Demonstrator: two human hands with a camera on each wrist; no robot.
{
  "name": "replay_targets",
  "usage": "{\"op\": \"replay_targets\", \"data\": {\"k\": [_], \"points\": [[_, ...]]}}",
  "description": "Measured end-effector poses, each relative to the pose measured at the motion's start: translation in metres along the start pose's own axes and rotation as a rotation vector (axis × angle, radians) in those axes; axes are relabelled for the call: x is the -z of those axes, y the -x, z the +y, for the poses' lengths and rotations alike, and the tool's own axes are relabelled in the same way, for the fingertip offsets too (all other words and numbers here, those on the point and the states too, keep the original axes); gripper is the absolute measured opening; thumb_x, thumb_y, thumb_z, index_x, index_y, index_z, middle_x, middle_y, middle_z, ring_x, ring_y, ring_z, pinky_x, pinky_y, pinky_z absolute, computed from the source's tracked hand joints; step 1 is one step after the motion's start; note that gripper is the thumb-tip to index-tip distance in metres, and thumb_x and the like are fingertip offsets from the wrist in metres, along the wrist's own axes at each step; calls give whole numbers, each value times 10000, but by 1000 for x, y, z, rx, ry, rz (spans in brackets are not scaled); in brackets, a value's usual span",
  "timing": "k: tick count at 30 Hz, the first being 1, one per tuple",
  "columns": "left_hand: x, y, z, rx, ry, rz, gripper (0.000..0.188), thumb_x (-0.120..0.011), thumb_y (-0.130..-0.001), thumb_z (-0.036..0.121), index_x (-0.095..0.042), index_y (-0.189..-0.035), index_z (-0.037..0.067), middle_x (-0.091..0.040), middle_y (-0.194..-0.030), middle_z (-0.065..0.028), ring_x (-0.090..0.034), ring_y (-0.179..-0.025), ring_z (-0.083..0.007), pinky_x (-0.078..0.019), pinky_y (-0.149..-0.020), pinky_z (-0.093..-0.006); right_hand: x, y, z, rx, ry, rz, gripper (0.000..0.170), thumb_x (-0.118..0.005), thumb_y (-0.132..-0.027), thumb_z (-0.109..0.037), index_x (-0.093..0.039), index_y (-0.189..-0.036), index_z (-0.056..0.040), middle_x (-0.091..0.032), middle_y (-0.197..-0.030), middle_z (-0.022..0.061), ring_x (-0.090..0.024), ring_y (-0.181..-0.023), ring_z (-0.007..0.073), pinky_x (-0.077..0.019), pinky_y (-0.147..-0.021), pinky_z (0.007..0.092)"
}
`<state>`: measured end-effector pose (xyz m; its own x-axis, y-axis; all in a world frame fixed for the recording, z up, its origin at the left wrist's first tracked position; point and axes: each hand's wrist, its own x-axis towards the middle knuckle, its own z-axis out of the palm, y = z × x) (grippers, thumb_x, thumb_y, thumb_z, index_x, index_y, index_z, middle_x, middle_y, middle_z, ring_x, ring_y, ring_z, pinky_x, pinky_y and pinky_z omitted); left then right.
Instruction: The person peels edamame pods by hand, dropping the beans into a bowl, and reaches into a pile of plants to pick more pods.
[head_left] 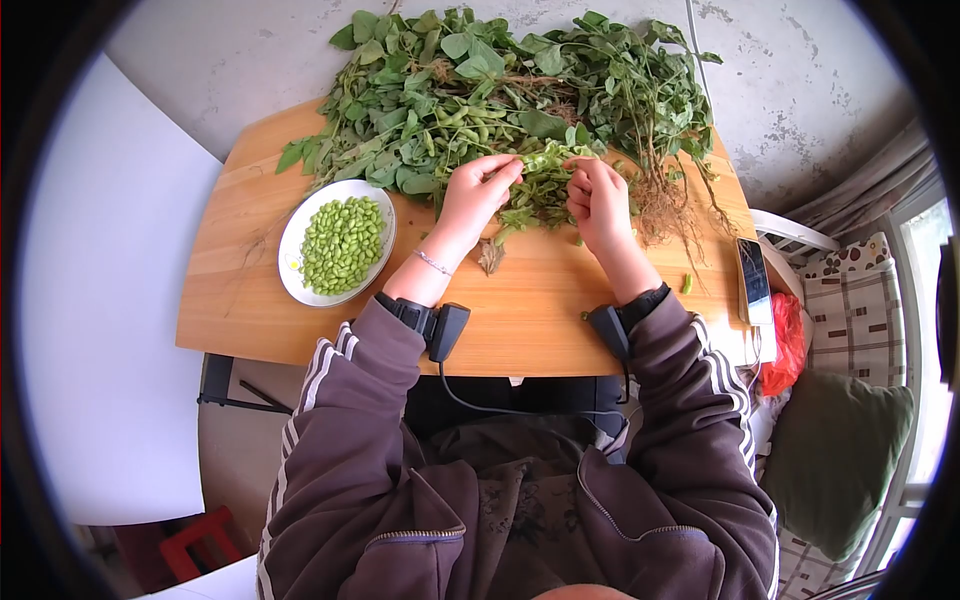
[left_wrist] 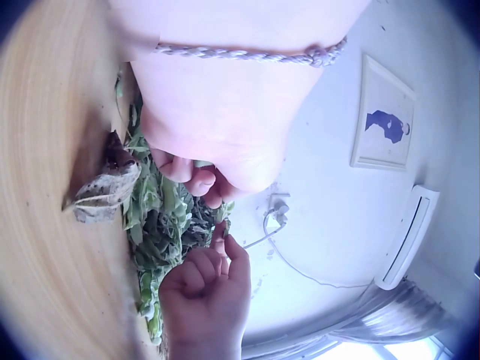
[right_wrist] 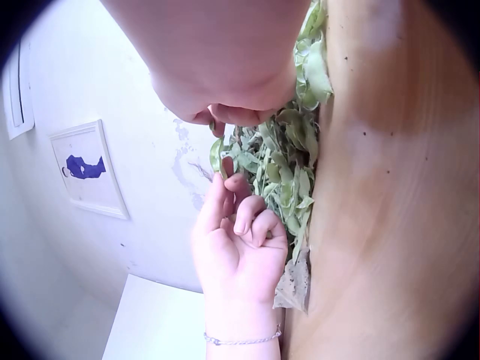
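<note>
A green pod [right_wrist: 217,155] spans the space between both hands in the right wrist view. My left hand [head_left: 480,198] pinches one end of it between thumb and forefinger, the other fingers curled in. At the other end, the fingertips of my right hand [head_left: 602,207] pinch it, its remaining fingers folded. Beneath and behind the hands lies a heap of pods and husks [head_left: 540,198], against a large pile of leafy bean plants [head_left: 400,100]. Left of my left hand, a white plate [head_left: 291,290] holds shelled green beans [head_left: 343,244].
A dry brown leaf [head_left: 491,256] lies on the wooden table [head_left: 500,330] below the hands. Tangled roots [head_left: 665,212] hang at the right of the pile. A loose pod [head_left: 687,284] and a phone [head_left: 753,281] are at the table's right side.
</note>
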<state>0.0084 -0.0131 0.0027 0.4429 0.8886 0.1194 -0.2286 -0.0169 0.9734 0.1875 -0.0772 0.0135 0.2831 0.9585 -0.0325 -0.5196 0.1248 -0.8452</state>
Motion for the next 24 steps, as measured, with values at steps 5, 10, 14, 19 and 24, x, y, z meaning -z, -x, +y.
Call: {"op": "replay_targets", "data": {"k": [5, 10, 14, 19, 24], "points": [[-1, 0, 6, -141, 29, -13, 503, -635, -970, 185, -476, -1395, -33, -696, -951, -92, -456, -571, -39, -348, -494, -177, 3, -4, -1, -263, -247, -49, 225, -478, -949, -266, -464, -779, -120, -359, -659, -37, -246, -494, 71, -169, -423, 238], [1, 3, 19, 21, 124, -88, 670, -489, -1030, 370, -238, -1517, -16, -681, -965, -171, -477, -561, -90, -345, -485, -185, 2, -2, 0, -258, -99, -104, 214, -494, -975, -244, -531, -844, -78, -415, -673, -33, -268, -495, 59, -191, -418, 223], [0, -1, 9, 98, 260, -158, 764, -375, -1037, 539, -221, -1511, -40, -650, -914, -184, -490, -607, -125, -350, -526, -223, -4, 3, -2, -158, 120, -233, 215, -595, -972, -227, -647, -1003, -21, -525, -738, -23, -322, -496, 34, -214, -431, 204], [4, -5, 0, 149, 247, -300, 845, -291, -1018, 637, -301, -1477, -72, -620, -903, -114, -512, -725, -126, -361, -609, -246, -5, 8, 1, -110, 337, -264, 265, -702, -923, -192, -683, -1106, -1, -588, -727, -42, -378, -510, 4, -246, -447, 179], [1, -7, -5, 83, 51, -414, 916, -180, -1000, 692, -446, -1420, -78, -607, -986, -29, -480, -831, -106, -350, -661, -239, -9, 10, -1, 47, 596, -246, 239, -744, -893, -187, -714, -1048, -7, -647, -773, -35, -381, -531, -1, -257, -466, 195]]}}
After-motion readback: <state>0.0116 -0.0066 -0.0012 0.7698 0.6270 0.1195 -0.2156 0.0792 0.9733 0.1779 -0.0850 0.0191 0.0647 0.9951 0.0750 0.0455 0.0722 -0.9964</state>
